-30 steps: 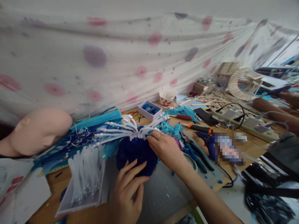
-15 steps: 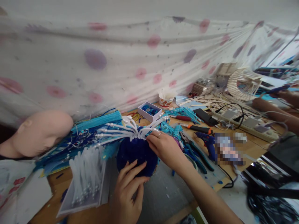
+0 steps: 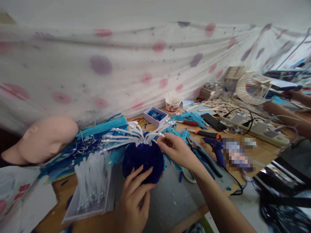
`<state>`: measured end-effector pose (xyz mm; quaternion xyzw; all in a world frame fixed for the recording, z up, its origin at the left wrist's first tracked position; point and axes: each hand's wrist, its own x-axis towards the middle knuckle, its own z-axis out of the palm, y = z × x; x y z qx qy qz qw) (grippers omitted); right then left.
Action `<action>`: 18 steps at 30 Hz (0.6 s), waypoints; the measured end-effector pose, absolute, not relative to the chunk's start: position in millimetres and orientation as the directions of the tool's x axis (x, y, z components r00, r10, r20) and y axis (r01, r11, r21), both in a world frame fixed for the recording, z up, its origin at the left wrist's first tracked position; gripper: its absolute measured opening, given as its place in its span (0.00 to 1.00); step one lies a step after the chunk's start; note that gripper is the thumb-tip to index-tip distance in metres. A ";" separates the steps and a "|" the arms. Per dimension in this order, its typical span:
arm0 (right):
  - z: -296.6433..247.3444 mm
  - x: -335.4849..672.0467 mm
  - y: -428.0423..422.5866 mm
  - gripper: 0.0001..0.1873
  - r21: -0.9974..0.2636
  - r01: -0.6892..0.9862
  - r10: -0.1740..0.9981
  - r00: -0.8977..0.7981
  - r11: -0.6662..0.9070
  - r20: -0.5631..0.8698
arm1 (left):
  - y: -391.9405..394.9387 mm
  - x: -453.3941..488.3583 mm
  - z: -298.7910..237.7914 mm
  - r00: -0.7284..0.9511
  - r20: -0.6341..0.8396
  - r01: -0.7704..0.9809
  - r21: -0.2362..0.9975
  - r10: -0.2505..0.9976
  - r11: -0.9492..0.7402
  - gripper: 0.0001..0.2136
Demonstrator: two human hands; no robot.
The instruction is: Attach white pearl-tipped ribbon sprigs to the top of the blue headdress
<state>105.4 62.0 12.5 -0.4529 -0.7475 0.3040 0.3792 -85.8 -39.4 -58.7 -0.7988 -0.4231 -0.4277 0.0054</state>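
A dark blue velvet headpiece dome (image 3: 142,158) sits on the grey mat, with a fan of white pearl-tipped strips (image 3: 136,134) rising from its top. My left hand (image 3: 132,197) rests against the dome's near side, fingers spread on the velvet. My right hand (image 3: 176,149) is at the right of the fan and pinches the tip of one white strip between thumb and fingers. Turquoise ornament pieces (image 3: 178,134) lie just behind that hand.
A mannequin head (image 3: 40,139) lies at the left. A tray of white pearl strips (image 3: 91,184) is by my left hand. Pliers, a blue glue gun (image 3: 215,147), cutters, a small box of blue beads (image 3: 155,116) and a paper cup stand behind. Another person's arms (image 3: 284,111) work at the right.
My right hand has lifted off the dome's top and shifted slightly right, now pinching a strip's tip. My left hand stays on the dome.
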 end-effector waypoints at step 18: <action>7.5 83.2 58.9 0.11 -0.335 0.857 0.912 -0.316 0.392 0.261 | -41.0 -85.0 -59.9 0.286 0.685 0.677 0.350 0.670 -0.647 0.16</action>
